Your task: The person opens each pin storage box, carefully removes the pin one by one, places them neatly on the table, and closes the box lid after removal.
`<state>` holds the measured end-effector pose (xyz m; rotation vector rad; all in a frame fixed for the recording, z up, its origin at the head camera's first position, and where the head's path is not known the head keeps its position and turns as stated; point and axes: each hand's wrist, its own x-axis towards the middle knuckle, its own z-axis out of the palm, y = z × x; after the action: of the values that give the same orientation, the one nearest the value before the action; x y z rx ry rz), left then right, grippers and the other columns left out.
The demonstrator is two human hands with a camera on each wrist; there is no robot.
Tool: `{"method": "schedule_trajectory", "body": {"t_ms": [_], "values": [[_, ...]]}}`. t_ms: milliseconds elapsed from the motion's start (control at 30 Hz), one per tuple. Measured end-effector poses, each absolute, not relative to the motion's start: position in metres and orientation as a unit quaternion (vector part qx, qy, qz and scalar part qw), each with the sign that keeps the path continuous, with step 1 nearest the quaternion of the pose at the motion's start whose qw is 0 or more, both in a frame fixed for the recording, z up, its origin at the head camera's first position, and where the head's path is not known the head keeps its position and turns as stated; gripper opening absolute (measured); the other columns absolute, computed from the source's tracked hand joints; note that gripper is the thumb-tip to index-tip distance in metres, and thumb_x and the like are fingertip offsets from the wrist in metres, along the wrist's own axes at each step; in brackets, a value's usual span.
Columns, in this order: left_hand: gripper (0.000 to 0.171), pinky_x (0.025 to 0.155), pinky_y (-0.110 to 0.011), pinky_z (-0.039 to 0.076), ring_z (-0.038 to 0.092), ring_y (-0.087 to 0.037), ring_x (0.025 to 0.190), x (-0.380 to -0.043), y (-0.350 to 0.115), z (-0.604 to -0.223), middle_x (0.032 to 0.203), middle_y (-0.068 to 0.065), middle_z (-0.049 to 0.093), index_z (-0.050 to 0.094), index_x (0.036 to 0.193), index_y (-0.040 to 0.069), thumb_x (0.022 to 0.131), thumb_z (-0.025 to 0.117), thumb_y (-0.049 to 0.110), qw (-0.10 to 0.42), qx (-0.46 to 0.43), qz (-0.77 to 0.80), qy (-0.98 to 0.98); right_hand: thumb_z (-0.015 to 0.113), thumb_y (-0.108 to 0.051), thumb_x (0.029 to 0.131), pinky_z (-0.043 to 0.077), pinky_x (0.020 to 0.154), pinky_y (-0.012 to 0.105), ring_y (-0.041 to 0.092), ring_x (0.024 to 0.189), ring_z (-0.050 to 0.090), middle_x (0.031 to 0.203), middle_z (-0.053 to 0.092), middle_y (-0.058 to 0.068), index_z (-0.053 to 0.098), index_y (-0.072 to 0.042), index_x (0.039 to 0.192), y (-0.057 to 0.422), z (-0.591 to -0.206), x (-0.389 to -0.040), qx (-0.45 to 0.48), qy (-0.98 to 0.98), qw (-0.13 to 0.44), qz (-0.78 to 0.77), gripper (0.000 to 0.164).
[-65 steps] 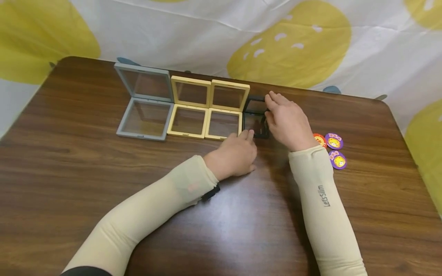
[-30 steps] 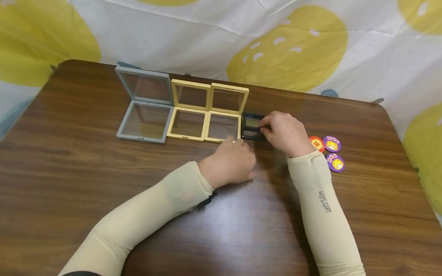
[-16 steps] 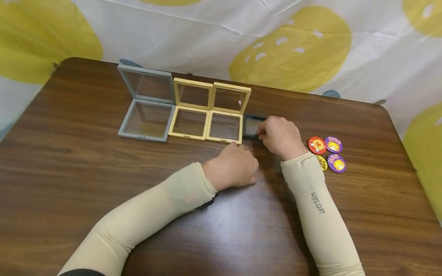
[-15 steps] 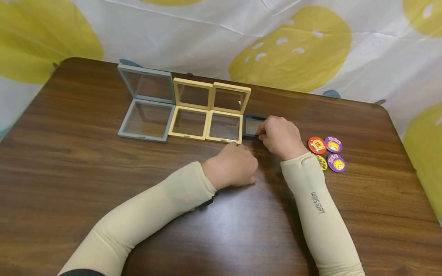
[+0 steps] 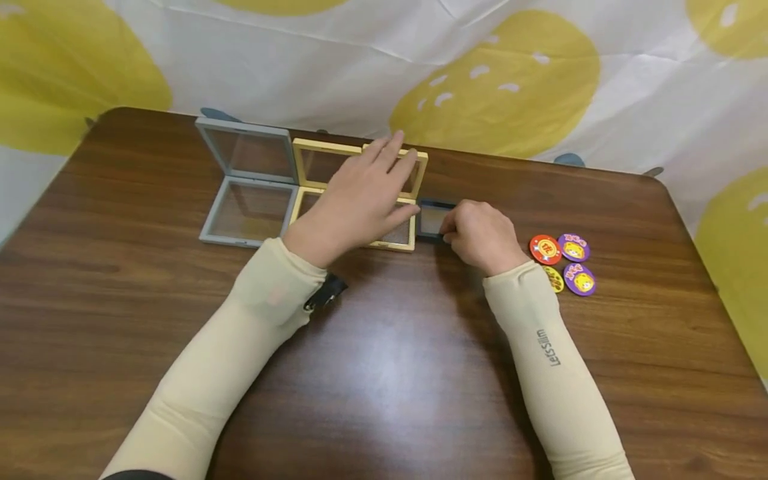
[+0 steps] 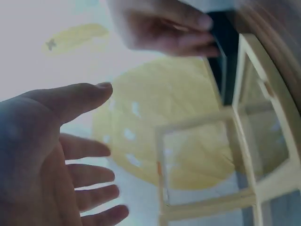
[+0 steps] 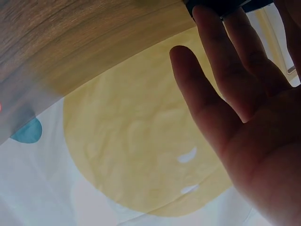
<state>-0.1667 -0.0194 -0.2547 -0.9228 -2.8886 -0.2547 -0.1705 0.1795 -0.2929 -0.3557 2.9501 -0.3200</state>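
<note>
My left hand (image 5: pixel 354 197), fingers straight and spread, is over the right-hand yellow display case (image 5: pixel 422 175), whose clear-windowed lid stands up. The hand hides much of that case in the head view; in the left wrist view its palm (image 6: pixel 33 155) is apart from the yellow frame (image 6: pixel 207 207). Just right of the yellow case lies a small black case (image 5: pixel 431 221), folded flat. Fingers and thumb of my right hand (image 5: pixel 483 235) pinch its right end. The left wrist view also shows this black case (image 6: pixel 228 70) with the right hand's fingertips on it.
A second yellow case (image 5: pixel 327 146) and a larger grey-blue case (image 5: pixel 213 210) stand with raised lids to the left. Several round badges, among them a red one (image 5: pixel 545 249) and a purple one (image 5: pixel 579 279), lie right of my right hand. A patterned cloth (image 5: pixel 498 87) hangs behind the table (image 5: pixel 384 387).
The black case's raised lid has been folded down by my right hand. My left hand has lifted from the table in front and moved up and left over the yellow case, fingers extending.
</note>
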Motion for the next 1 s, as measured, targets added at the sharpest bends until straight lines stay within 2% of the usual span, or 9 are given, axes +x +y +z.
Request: {"method": "schedule_trajectory", "body": {"t_ms": [167, 267, 400, 600, 767, 900, 1000], "values": [[0.081, 0.117, -0.052, 0.021, 0.011, -0.036, 0.147, -0.173, -0.027, -0.263, 0.158, -0.02, 0.012, 0.016, 0.149, 0.001, 0.093, 0.051, 0.049, -0.006, -0.242, -0.065, -0.968, 0.068, -0.012, 0.083, 0.052, 0.077, 0.054, 0.032, 0.096, 0.066, 0.099, 0.074, 0.008, 0.077, -0.017, 0.089, 0.177, -0.294, -0.171, -0.123, 0.983, 0.082, -0.106, 0.012], [0.085, 0.12, -0.052, 0.012, 0.001, -0.035, 0.148, -0.175, -0.027, -0.268, 0.16, -0.019, 0.005, 0.008, 0.15, 0.002, 0.094, 0.049, 0.05, -0.045, -0.238, -0.059, -0.968, 0.068, -0.012, 0.083, 0.052, 0.078, 0.053, 0.031, 0.097, 0.066, 0.1, 0.074, 0.007, 0.077, -0.018, 0.089, 0.176, -0.295, -0.172, -0.124, 0.983, 0.085, -0.109, 0.012], [0.088, 0.12, -0.052, 0.004, -0.003, -0.035, 0.148, -0.177, -0.029, -0.272, 0.16, -0.017, 0.002, 0.003, 0.151, 0.003, 0.093, 0.05, 0.049, -0.052, -0.253, -0.046, -0.965, 0.069, -0.012, 0.083, 0.052, 0.079, 0.053, 0.03, 0.098, 0.066, 0.1, 0.074, 0.006, 0.077, -0.017, 0.089, 0.176, -0.294, -0.174, -0.127, 0.982, 0.081, -0.118, 0.012], [0.084, 0.119, -0.056, 0.007, 0.007, -0.038, 0.147, -0.176, -0.03, -0.273, 0.159, -0.018, 0.011, 0.011, 0.151, 0.004, 0.092, 0.054, 0.047, -0.022, -0.257, -0.04, -0.965, 0.069, -0.012, 0.083, 0.052, 0.08, 0.052, 0.03, 0.099, 0.065, 0.102, 0.074, 0.006, 0.077, -0.017, 0.089, 0.176, -0.293, -0.175, -0.131, 0.981, 0.079, -0.121, 0.011], [0.081, 0.116, -0.062, 0.008, 0.02, -0.038, 0.143, -0.174, -0.03, -0.272, 0.153, -0.02, 0.026, 0.016, 0.15, 0.006, 0.092, 0.056, 0.045, 0.009, -0.253, -0.056, -0.966, 0.069, -0.012, 0.083, 0.051, 0.082, 0.053, 0.031, 0.101, 0.064, 0.107, 0.071, 0.007, 0.077, -0.016, 0.09, 0.176, -0.294, -0.175, -0.135, 0.98, 0.079, -0.126, 0.01], [0.07, 0.115, -0.057, 0.022, 0.033, -0.037, 0.135, -0.173, -0.028, -0.27, 0.143, -0.021, 0.039, 0.031, 0.145, 0.003, 0.092, 0.058, 0.04, 0.041, -0.26, -0.058, -0.963, 0.069, -0.013, 0.083, 0.051, 0.083, 0.053, 0.031, 0.103, 0.064, 0.109, 0.07, 0.008, 0.077, -0.016, 0.09, 0.178, -0.295, -0.174, -0.134, 0.979, 0.082, -0.128, 0.011], [0.052, 0.107, -0.052, 0.036, 0.046, -0.036, 0.124, -0.173, -0.028, -0.269, 0.131, -0.018, 0.051, 0.046, 0.136, 0.004, 0.093, 0.059, 0.032, 0.069, -0.266, -0.059, -0.96, 0.069, -0.013, 0.084, 0.05, 0.084, 0.053, 0.031, 0.104, 0.063, 0.109, 0.069, 0.008, 0.077, -0.016, 0.09, 0.179, -0.295, -0.174, -0.138, 0.979, 0.081, -0.128, 0.011]]}}
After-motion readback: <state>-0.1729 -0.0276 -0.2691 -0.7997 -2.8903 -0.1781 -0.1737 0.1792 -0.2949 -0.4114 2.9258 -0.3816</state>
